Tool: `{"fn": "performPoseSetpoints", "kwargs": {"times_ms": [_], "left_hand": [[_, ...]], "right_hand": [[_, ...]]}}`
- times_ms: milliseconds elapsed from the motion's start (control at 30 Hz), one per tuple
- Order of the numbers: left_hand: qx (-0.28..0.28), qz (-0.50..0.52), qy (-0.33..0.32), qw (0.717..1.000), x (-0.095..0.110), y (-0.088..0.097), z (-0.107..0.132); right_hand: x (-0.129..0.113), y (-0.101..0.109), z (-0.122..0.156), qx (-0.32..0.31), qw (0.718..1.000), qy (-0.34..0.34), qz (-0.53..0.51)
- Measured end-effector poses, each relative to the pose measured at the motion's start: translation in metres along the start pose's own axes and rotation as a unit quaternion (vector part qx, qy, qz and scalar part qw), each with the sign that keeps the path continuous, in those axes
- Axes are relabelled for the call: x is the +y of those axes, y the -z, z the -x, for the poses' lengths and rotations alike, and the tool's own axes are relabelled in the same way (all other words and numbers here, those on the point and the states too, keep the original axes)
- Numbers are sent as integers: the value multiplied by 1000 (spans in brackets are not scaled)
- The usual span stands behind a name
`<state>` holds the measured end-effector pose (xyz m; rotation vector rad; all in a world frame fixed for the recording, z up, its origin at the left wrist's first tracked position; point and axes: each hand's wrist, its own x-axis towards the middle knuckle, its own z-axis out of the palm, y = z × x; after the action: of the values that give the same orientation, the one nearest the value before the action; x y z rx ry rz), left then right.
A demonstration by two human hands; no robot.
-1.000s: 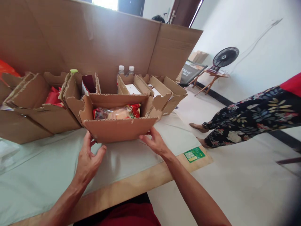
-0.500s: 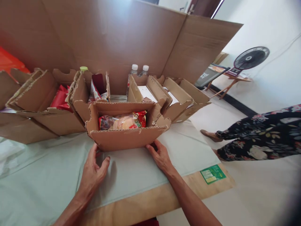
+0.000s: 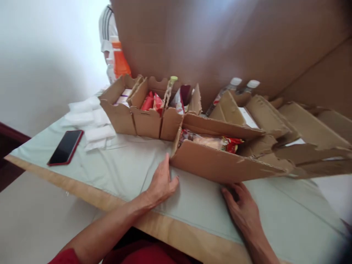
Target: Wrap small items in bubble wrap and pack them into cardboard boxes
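Note:
A cardboard box (image 3: 217, 163) stands in front of the row of boxes, with clear-and-red snack packets (image 3: 207, 141) lying inside it. My left hand (image 3: 164, 183) is at the box's left front corner, its fingertips against the cardboard and its thumb spread away. By the lower front edge, toward the right, my right hand (image 3: 243, 209) rests on the cloth. Its fingers are loosely bent and the thumb is apart; whether the fingertips touch the box is hard to tell. Neither hand grips anything.
Behind stand cardboard boxes (image 3: 147, 123) with red packets and cartons. White-capped bottles (image 3: 235, 83) lean before a tall cardboard panel (image 3: 206, 47). On the cloth-covered table (image 3: 132, 157) lie a phone (image 3: 66, 147) and white packs (image 3: 97, 134). A person's sleeve (image 3: 107, 27) shows behind.
The view has swung left, bringing the phone and white packs in; the fan and the person in floral trousers are out of sight. Both hands stay near the box's lower front edge.

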<state>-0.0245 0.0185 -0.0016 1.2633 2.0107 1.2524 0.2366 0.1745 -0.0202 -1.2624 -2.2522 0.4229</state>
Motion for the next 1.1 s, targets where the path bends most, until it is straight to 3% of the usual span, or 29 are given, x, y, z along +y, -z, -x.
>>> {"fn": "performPoseSetpoints", "kwargs": {"times_ms": [167, 300, 400, 500, 567, 667, 800, 933, 1100], "left_hand": [[-108, -158, -125, 974, 0, 21, 70], [-159, -176, -220, 946, -14, 29, 120], [-195, -106, -263, 939, -18, 41, 129], [-213, 11, -210, 954, -11, 75, 122], [-150, 68, -143, 976, -8, 105, 114], [18, 82, -92, 992, -21, 144, 100], [203, 75, -49, 975, -59, 163, 86], [263, 91, -64, 958, -80, 160, 88], [292, 106, -93, 946, -82, 158, 90]], "right_hand": [[-5, -7, 58, 19, 979, 115, 166], [-31, -16, 107, 10, 964, 208, 166], [-71, -34, 123, -36, 954, 282, 100], [-127, -57, 124, -54, 939, 338, 36], [-165, -67, 121, -63, 925, 375, -3], [-209, -68, 110, -109, 904, 411, -53], [-250, -57, 72, -162, 903, 388, -84], [-299, -70, 10, -184, 896, 391, -105], [-377, -127, -62, -209, 867, 438, -118]]}}
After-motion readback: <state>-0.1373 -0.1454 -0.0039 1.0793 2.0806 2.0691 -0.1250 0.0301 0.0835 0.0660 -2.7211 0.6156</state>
